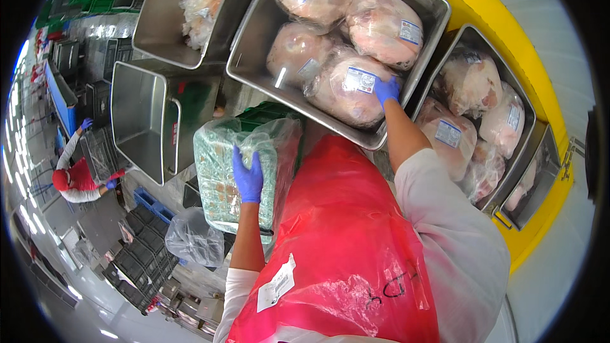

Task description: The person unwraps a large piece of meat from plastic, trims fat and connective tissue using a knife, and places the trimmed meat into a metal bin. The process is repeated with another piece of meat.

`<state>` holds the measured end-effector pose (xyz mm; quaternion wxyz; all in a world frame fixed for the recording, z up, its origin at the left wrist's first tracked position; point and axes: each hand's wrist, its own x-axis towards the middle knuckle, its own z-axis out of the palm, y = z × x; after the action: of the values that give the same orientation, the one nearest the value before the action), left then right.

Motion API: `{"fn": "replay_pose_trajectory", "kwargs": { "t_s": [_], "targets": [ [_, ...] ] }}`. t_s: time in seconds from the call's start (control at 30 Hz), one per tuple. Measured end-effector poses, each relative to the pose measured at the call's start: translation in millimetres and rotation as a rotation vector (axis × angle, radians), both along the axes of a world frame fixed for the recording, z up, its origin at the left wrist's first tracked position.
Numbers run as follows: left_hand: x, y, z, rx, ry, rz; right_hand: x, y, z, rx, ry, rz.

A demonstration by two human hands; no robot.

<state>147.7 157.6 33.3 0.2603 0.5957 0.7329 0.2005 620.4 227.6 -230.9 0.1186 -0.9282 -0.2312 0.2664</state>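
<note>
My right hand [387, 91], in a blue glove, presses its fingers against the near right side of a bagged piece of meat [343, 96] and seems to grip its plastic. This large pale-pink piece carries a white label and lies in a deep steel bin [298, 96] with several similar bagged pieces [383, 22]. Over a green crate [244, 219] lined with clear plastic, my left hand [248, 176] is open, fingers spread upward and holding nothing. Whether it touches the crate's liner I cannot tell.
More bagged meat [448, 133] fills a steel bin at the right, beside a yellow structure [540, 76]. An open steel bin [136, 121] stands left, and another holds crumpled plastic [202, 16]. Further left, a co-worker in red [79, 178] handles a dark crate, near stacked crates [136, 267].
</note>
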Motion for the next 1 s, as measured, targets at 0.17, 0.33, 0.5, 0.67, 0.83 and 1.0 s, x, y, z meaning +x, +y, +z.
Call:
{"fn": "replay_pose_trajectory", "kwargs": {
  "t_s": [0.17, 0.33, 0.5, 0.67, 0.83, 1.0],
  "targets": [
    [93, 66, -35, -0.079, -0.047, -0.278, 27, 8, -14, 0.01, 0.268, -0.18],
    [135, 129, -103, -0.244, -0.207, -0.179, 45, 9, -30, 0.199, 0.428, -0.153],
    [120, 186, -202, -0.389, -0.373, -0.264, 28, 36, 36, -0.057, 0.38, 0.027],
    [103, 229, -332, -0.472, -0.186, -0.715, 24, 34, 74, -0.022, 0.347, -0.172],
    [74, 233, -400, -0.727, -0.124, -0.768, 16, 27, 42, -0.089, 0.169, -0.255],
    [95, 214, -384, -1.023, -0.647, -0.165, 14, 32, 20, 0.114, 0.249, -0.523]
  ]
}}
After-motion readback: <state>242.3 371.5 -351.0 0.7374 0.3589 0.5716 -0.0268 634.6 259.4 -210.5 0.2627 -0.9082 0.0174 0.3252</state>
